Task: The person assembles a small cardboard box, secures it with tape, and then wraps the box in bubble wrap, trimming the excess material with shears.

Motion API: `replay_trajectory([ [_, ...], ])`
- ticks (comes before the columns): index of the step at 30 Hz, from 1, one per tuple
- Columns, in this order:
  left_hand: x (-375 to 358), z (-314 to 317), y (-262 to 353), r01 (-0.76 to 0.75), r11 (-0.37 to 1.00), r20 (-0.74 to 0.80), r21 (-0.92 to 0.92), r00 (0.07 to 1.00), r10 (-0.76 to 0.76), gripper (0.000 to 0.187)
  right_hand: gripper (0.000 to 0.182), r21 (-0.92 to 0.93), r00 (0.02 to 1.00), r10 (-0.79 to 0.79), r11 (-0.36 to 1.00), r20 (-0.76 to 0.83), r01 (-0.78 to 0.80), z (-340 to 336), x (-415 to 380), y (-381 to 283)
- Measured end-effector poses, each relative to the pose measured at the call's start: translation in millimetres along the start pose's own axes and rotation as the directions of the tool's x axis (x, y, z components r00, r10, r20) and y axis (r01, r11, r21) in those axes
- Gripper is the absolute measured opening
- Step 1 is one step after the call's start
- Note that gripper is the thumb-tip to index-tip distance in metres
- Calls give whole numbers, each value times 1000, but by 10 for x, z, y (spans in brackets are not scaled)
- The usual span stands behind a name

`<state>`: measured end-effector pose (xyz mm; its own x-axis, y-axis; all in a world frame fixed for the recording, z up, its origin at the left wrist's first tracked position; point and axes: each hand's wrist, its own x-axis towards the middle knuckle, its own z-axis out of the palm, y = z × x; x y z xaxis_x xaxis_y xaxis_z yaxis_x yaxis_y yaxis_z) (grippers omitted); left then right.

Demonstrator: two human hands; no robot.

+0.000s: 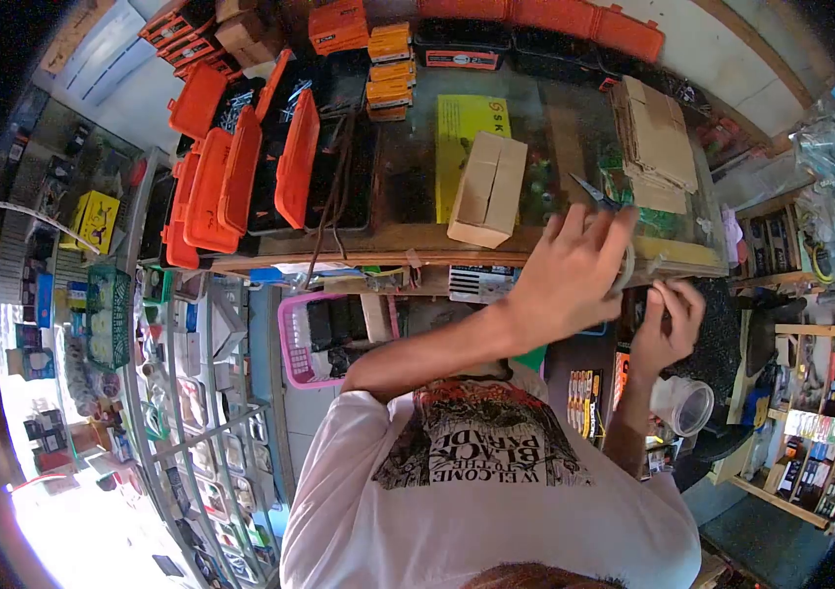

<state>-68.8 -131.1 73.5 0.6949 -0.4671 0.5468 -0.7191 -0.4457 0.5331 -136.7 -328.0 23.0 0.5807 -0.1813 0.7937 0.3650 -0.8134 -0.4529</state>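
My left hand (579,265) reaches across the counter's front edge, its fingers curled around what looks like a roll of clear tape (626,267). Just beyond those fingertips, scissors (594,192) show their dark pointed blades on the glass top. My right hand (671,319) is to the right, below the counter edge, thumb and fingers pinched together; what they hold is too small to tell. A closed brown cardboard box (489,191) stands left of my left hand, partly over a yellow box (455,128). Flattened cardboard pieces (655,137) are stacked beyond my hands.
Open orange-lidded cases (297,162) with screws stand on the counter's left, near small orange-yellow boxes (390,74). A pink basket (292,339) sits below the edge, and a clear round container (690,407) is at lower right. Shelves of goods flank both sides.
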Motion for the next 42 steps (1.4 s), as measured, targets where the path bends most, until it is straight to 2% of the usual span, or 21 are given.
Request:
replay_trajectory([
  [2, 122, 184, -144, -8, 987, 82, 163, 997, -5, 93, 12, 66, 965, 247, 968, -84, -242, 109, -322, 204],
  [4, 206, 350, -351, -35, 962, 144, 272, 990, -5, 94, 11, 196, 915, 399, 903, -53, -383, 166, -541, 262],
  [5, 225, 366, -388, -7, 965, 215, 262, 975, -52, 90, 11, 206, 920, 391, 902, -16, -380, 171, -585, 260],
  [8, 188, 477, -503, -15, 969, 156, 245, 988, -24, 79, 10, 233, 918, 388, 888, 85, -397, 158, -674, 167],
  [10, 168, 304, -384, -12, 999, 68, 39, 998, 9, 70, 10, 264, 908, 399, 869, 130, -419, 171, -608, 84],
  [11, 137, 172, -304, -14, 998, 22, -66, 1000, 16, 66, 17, 283, 909, 387, 865, 152, -415, 162, -563, 49],
  [12, 80, 5, -231, 2, 969, 66, -248, 998, 15, 60, 20, 369, 889, 421, 809, 177, -457, 154, -473, -57],
  [14, -94, -340, -139, 59, 816, 152, -576, 988, 35, 49, 27, 529, 847, 478, 668, 234, -523, 144, -267, -275],
  [15, -202, -441, -154, 122, 778, 200, -617, 980, 6, 46, 39, 604, 853, 434, 609, 289, -514, 136, -237, -280],
  [17, -392, -603, -176, 249, 690, 301, -680, 953, -47, 39, 43, 727, 881, 307, 498, 361, -472, 176, -70, -464],
  [19, -575, -696, -126, 411, 475, 355, -778, 912, -207, 40, 55, 791, 874, 191, 373, 447, -486, 206, 10, -585],
  [20, -627, -732, -125, 469, 350, 386, -811, 879, -281, 41, 58, 783, 860, 182, 357, 476, -509, 241, 29, -637],
  [21, -671, -732, -176, 413, 394, 329, -821, 907, -263, 47, 60, 773, 845, 170, 342, 508, -534, 286, 41, -704],
  [24, -750, -781, -203, 450, 298, 352, -842, 876, -329, 49, 67, 748, 807, 157, 307, 569, -588, 442, 38, -788],
  [26, -792, -842, -231, 500, 305, 399, -811, 853, -336, 49, 67, 739, 794, 150, 297, 589, -605, 538, 60, -863],
  [27, -807, -865, -239, 524, 309, 424, -794, 840, -337, 50, 60, 751, 801, 173, 280, 573, -597, 580, 42, -886],
  [30, -865, -894, -200, 498, 299, 354, -814, 834, -424, 47, 51, 719, 789, 207, 327, 579, -613, 601, -37, -853],
  [33, -906, -884, -200, 464, 394, 266, -793, 846, -462, 40, 41, 641, 729, 327, 346, 602, -685, 623, 0, -914],
  [36, -895, -857, -325, 310, 859, 29, -408, 944, -328, 30, 40, 646, 729, 334, 337, 598, -685, 726, -49, -923],
  [39, -823, -816, -309, 368, 884, -112, -287, 904, -413, 20, 38, 657, 696, 373, 248, 614, -712, 870, -64, -993],
  [42, -852, -692, -456, 350, 855, -212, -383, 867, -451, 17, 37, 727, 761, 364, 256, 537, -637, 1043, -107, -1023],
])
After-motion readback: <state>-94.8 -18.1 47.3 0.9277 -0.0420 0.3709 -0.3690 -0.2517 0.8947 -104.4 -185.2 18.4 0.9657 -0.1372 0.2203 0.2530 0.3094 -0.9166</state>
